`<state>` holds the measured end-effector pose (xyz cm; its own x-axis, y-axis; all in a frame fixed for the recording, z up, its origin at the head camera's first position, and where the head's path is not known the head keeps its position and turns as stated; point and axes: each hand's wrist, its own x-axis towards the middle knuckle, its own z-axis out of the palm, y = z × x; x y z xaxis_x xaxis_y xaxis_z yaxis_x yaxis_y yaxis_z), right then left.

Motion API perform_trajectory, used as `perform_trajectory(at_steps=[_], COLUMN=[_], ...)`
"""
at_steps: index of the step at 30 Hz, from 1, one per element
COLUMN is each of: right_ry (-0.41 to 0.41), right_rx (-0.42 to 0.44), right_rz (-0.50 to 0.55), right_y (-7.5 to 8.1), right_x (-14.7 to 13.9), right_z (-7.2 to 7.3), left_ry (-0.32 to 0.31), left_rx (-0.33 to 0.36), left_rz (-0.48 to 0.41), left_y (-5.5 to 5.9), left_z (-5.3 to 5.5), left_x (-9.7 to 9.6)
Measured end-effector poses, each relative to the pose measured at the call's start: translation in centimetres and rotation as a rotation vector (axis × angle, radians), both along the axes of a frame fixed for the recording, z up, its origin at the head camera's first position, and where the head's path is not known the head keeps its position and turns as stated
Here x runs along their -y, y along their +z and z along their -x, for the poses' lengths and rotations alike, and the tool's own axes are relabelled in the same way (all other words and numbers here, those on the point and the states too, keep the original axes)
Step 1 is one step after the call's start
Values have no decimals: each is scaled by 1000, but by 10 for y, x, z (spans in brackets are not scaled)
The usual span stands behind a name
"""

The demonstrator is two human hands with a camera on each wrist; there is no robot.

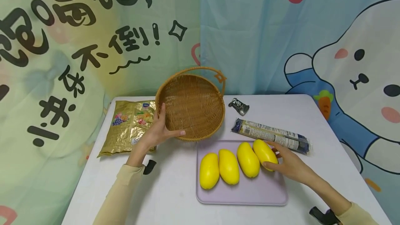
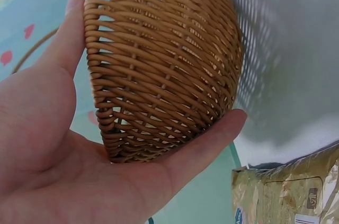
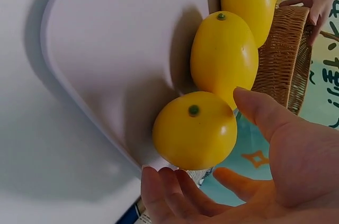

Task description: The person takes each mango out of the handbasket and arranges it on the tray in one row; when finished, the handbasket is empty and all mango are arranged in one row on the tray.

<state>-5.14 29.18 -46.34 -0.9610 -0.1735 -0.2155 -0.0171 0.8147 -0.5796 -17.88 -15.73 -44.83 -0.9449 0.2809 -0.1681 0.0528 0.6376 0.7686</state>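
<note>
My left hand [image 1: 159, 131] grips the rim of a round wicker basket [image 1: 193, 107], thumb inside and fingers against the woven outside. The basket is tilted, its mouth facing me and its arched handle on the far side. Several yellow mangoes [image 1: 229, 166] lie side by side on a pale purple tray [image 1: 247, 195]. Around the rightmost mango [image 3: 194, 131] my right hand [image 1: 289, 162] is spread, thumb at one side and loosely bent fingers along the other. In the right wrist view, a green stem spot shows on this mango, and gaps remain between it and some fingers.
A gold snack bag [image 1: 125, 127] lies left of the basket, partly behind my left hand. Behind the tray are a long blue-ended packet [image 1: 272, 136] and a small black wrapped piece [image 1: 239, 106]. Printed curtains [image 1: 250, 44] stand behind the white table [image 1: 168, 197].
</note>
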Motion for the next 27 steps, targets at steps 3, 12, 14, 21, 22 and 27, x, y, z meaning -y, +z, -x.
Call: perform_trajectory(at_steps=[3, 12, 14, 21, 22, 27], right_ry=[4, 6, 4, -20, -20, -22], right_rx=[9, -30, -40, -42, -47, -76], right_rz=[-4, -23, -29, -48, -54, -58], right_y=[0, 5, 10, 28, 31, 44], right_x=[0, 1, 3, 8, 9, 12], right_z=[1, 5, 7, 18, 20, 33], left_ry=[14, 19, 25, 56, 64, 78], left_rx=[8, 20, 4, -22, -19, -88], left_rz=[-5, 14, 12, 2, 4, 62], left_y=[1, 0, 0, 7, 10, 27], left_z=[1, 5, 6, 0, -3, -18], left_x=[1, 7, 7, 4, 3, -7])
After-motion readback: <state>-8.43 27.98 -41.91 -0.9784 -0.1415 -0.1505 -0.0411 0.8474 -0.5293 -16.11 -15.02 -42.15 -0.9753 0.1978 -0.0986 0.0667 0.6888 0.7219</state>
